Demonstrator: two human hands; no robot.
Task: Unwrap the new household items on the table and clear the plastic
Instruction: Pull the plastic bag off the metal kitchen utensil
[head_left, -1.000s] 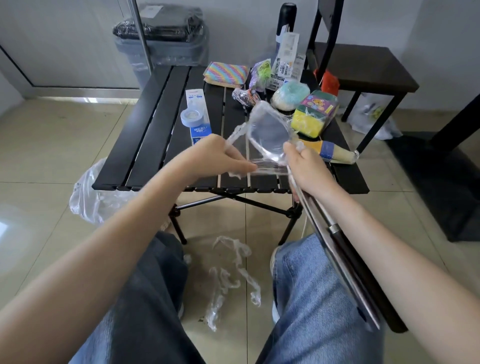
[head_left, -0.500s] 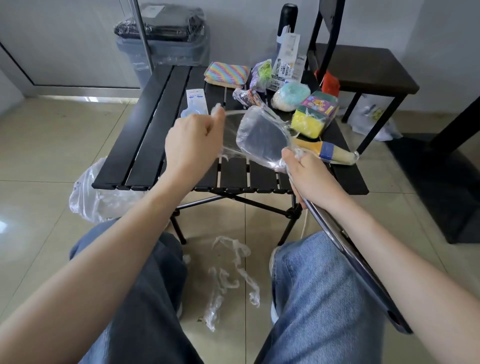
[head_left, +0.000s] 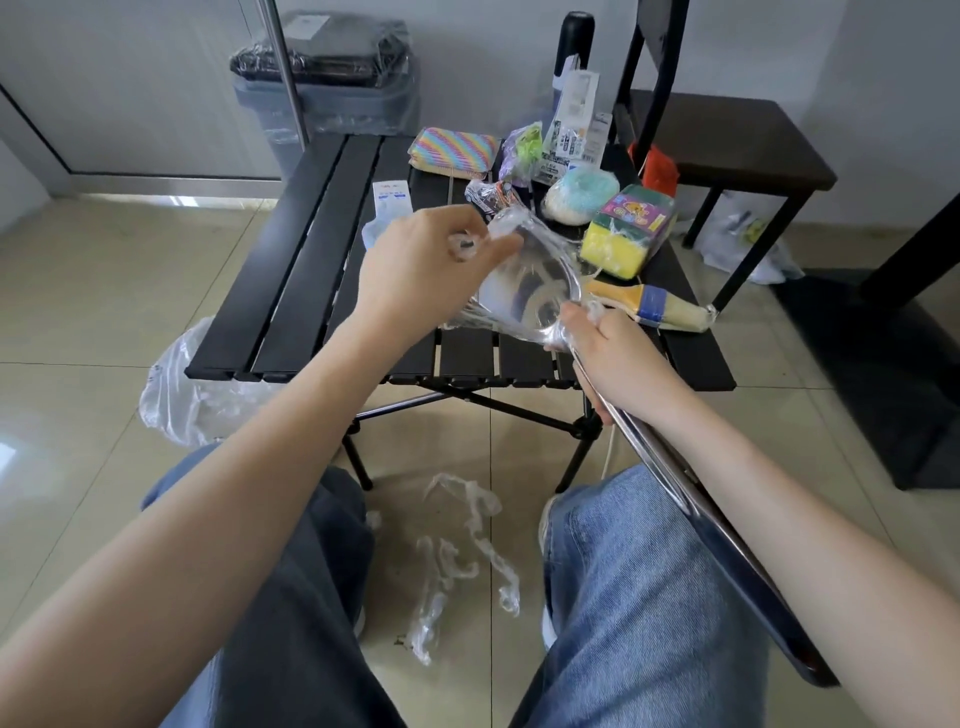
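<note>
Clear plastic wrap (head_left: 511, 228) pinched by left hand (head_left: 421, 260); right hand (head_left: 618, 358) grips what looks like a ladle (head_left: 524, 291), 1 o'clock.

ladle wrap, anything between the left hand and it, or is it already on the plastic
Nothing stands between them: the left hand already pinches the plastic wrap at the ladle bowl's far edge, while the right hand grips the handle.
</note>
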